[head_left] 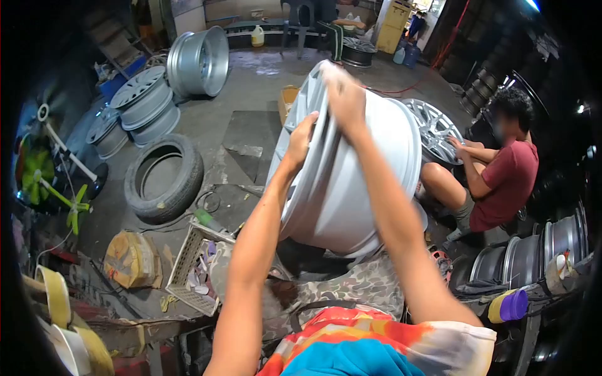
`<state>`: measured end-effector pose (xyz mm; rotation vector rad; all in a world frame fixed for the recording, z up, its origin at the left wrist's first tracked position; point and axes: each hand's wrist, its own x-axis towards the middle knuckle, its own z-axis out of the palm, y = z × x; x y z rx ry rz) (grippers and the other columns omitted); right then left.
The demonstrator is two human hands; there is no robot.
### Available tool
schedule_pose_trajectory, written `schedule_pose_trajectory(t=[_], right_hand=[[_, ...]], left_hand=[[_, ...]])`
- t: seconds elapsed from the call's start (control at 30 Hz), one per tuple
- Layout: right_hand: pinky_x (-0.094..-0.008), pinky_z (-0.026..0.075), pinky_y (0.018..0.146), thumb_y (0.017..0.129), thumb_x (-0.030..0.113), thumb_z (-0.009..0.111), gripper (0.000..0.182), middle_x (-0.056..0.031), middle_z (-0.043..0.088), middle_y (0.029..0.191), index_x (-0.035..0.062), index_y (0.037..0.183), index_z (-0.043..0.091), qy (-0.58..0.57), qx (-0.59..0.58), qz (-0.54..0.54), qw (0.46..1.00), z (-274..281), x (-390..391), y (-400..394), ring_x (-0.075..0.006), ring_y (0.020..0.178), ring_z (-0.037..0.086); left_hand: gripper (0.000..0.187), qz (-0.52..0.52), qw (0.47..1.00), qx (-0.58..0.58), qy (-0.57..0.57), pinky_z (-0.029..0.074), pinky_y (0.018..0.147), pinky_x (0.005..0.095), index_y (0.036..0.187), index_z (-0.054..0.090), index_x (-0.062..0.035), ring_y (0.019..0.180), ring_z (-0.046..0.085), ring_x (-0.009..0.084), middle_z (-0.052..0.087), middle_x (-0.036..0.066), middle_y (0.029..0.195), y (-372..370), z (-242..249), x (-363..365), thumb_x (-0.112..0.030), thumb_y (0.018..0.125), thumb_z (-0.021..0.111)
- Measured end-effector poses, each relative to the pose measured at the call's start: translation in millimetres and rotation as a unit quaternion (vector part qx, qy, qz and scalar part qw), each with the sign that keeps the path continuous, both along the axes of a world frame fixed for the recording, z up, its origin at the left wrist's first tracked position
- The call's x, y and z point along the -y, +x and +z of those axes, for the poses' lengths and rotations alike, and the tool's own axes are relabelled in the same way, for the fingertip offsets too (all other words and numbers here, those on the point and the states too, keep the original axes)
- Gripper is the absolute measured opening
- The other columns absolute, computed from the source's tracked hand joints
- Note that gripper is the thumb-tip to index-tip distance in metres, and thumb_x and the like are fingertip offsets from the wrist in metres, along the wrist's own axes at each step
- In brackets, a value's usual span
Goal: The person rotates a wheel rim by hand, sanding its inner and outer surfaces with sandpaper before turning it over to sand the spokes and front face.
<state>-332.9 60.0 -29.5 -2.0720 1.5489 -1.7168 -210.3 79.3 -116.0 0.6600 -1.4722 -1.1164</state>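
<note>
A large silver-grey wheel rim [351,182] stands on its edge in front of my lap, its spoked face turned to the left. My left hand [302,139] is closed on the lip at the spoked side, thumb up. At the top of that same lip is my right hand [346,97], blurred by motion, its fingers bent over the edge. A pale patch shows at those fingertips; whether it is a held piece or the rim itself I cannot make out. The lower part of the rim is partly hidden by my right forearm.
A tyre [164,178] lies at left, near a plastic crate [191,276] of scraps. Several rims [143,103] are stacked behind it. At right a seated person [508,169] handles another spoked rim [433,128]. Fans [37,175] stand far left; sanding rolls [55,294] hang nearby.
</note>
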Motion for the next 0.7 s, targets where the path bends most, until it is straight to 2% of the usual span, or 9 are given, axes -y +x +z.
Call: schedule_pose_trajectory(t=[0.03, 0.07, 0.1, 0.13, 0.23, 0.37, 0.5, 0.6, 0.7], right_hand=[[-0.0386, 0.051, 0.095, 0.097, 0.016, 0.054, 0.033, -0.0222, 0.068, 0.119, -0.0016, 0.123, 0.065, -0.009, -0.024, 0.022, 0.999, -26.6, -53.4, 11.0, -0.0334, 0.112, 0.067], [-0.0432, 0.049, 0.101, 0.095, 0.011, 0.057, 0.033, -0.0218, 0.066, 0.125, -0.0017, 0.124, 0.065, -0.195, -0.102, 0.059, 0.974, -41.6, -109.5, 27.7, -0.0355, 0.118, 0.064], [-0.0484, 0.047, 0.105, 0.092, 0.008, 0.06, 0.03, -0.0187, 0.065, 0.128, 0.0006, 0.119, 0.069, -0.234, -0.191, 0.119, 0.946, -75.7, -143.8, 29.8, -0.0335, 0.122, 0.062], [-0.0512, 0.042, 0.111, 0.09, 0.005, 0.061, 0.028, -0.0145, 0.065, 0.129, 0.0038, 0.116, 0.071, -0.157, -0.185, 0.129, 0.962, -119.9, -186.0, 42.6, -0.0301, 0.123, 0.062], [-0.0514, 0.033, 0.117, 0.085, 0.009, 0.067, 0.037, -0.0099, 0.064, 0.134, 0.0045, 0.122, 0.069, -0.104, -0.269, 0.104, 0.952, -161.6, -212.8, 7.7, -0.0223, 0.128, 0.059], [-0.0555, 0.028, 0.118, 0.092, 0.009, 0.058, 0.032, -0.016, 0.062, 0.136, 0.0029, 0.122, 0.068, -0.093, -0.371, 0.009, 0.924, -91.1, -154.9, -55.7, -0.026, 0.123, 0.062], [-0.0521, 0.038, 0.109, 0.1, 0.024, 0.054, 0.031, -0.0239, 0.046, 0.148, 0.0094, 0.121, 0.071, -0.148, -0.338, -0.127, 0.921, -12.8, -9.1, -95.2, -0.047, 0.125, 0.053], [-0.0542, 0.043, 0.104, 0.097, 0.023, 0.056, 0.028, -0.0276, 0.061, 0.126, 0.0024, 0.105, 0.074, -0.159, -0.255, -0.095, 0.949, 10.8, 45.0, -102.3, -0.0451, 0.113, 0.059], [-0.0512, 0.051, 0.084, 0.094, 0.024, 0.059, 0.028, -0.0279, 0.068, 0.093, -0.0011, 0.093, 0.07, 0.061, -0.269, -0.013, 0.961, -3.9, 26.4, -84.0, -0.0461, 0.087, 0.065]], left_hand=[[0.049, 0.006, 0.998, 0.019, -0.061, 0.041, 0.103, 0.0314, 0.134, 0.057, 0.0035, 0.116, 0.057, 0.0166, 0.061, 0.01, 0.13, 2.7, -6.8, 3.4, -0.034, 0.106, 0.043], [0.051, -0.014, 0.993, -0.047, 0.11, 0.04, 0.105, 0.0319, 0.136, 0.055, 0.0041, 0.119, 0.056, 0.0179, 0.059, 0.011, 0.133, 0.3, 10.5, -9.1, -0.036, 0.106, 0.043], [0.054, -0.032, 0.954, -0.107, 0.277, 0.038, 0.108, 0.0323, 0.138, 0.053, 0.0046, 0.123, 0.054, 0.0191, 0.058, 0.011, 0.136, -0.8, 29.2, -20.5, -0.037, 0.106, 0.043], [0.059, -0.049, 0.989, -0.076, 0.113, 0.033, 0.112, 0.0319, 0.141, 0.049, 0.0065, 0.13, 0.049, 0.0215, 0.054, 0.014, 0.141, 1.8, 13.1, -17.2, -0.04, 0.105, 0.044], [0.061, -0.093, 0.972, -0.1, 0.193, 0.03, 0.115, 0.032, 0.141, 0.048, 0.0082, 0.135, 0.046, 0.0222, 0.051, 0.016, 0.144, 2.5, 27.0, -27.0, -0.04, 0.105, 0.043], [0.06, -0.106, 0.971, -0.125, 0.174, 0.033, 0.113, 0.0315, 0.14, 0.049, 0.0083, 0.132, 0.049, 0.0206, 0.054, 0.015, 0.142, -5.2, 9.4, -3.1, -0.04, 0.106, 0.042], [0.058, -0.14, 0.961, -0.17, 0.168, 0.039, 0.107, 0.0293, 0.137, 0.052, 0.0084, 0.123, 0.056, 0.018, 0.058, 0.014, 0.136, -6.8, 15.2, -2.7, -0.039, 0.106, 0.042], [0.052, -0.067, 0.979, -0.121, 0.147, 0.042, 0.103, 0.0291, 0.135, 0.056, 0.0047, 0.117, 0.058, 0.0164, 0.061, 0.012, 0.131, -4.6, 9.4, -1.0, -0.037, 0.106, 0.044], [0.052, -0.052, 0.991, -0.071, 0.099, 0.043, 0.101, 0.0287, 0.134, 0.057, 0.0052, 0.114, 0.059, 0.0157, 0.063, 0.012, 0.128, 0.8, 15.7, -10.1, -0.036, 0.106, 0.044]])
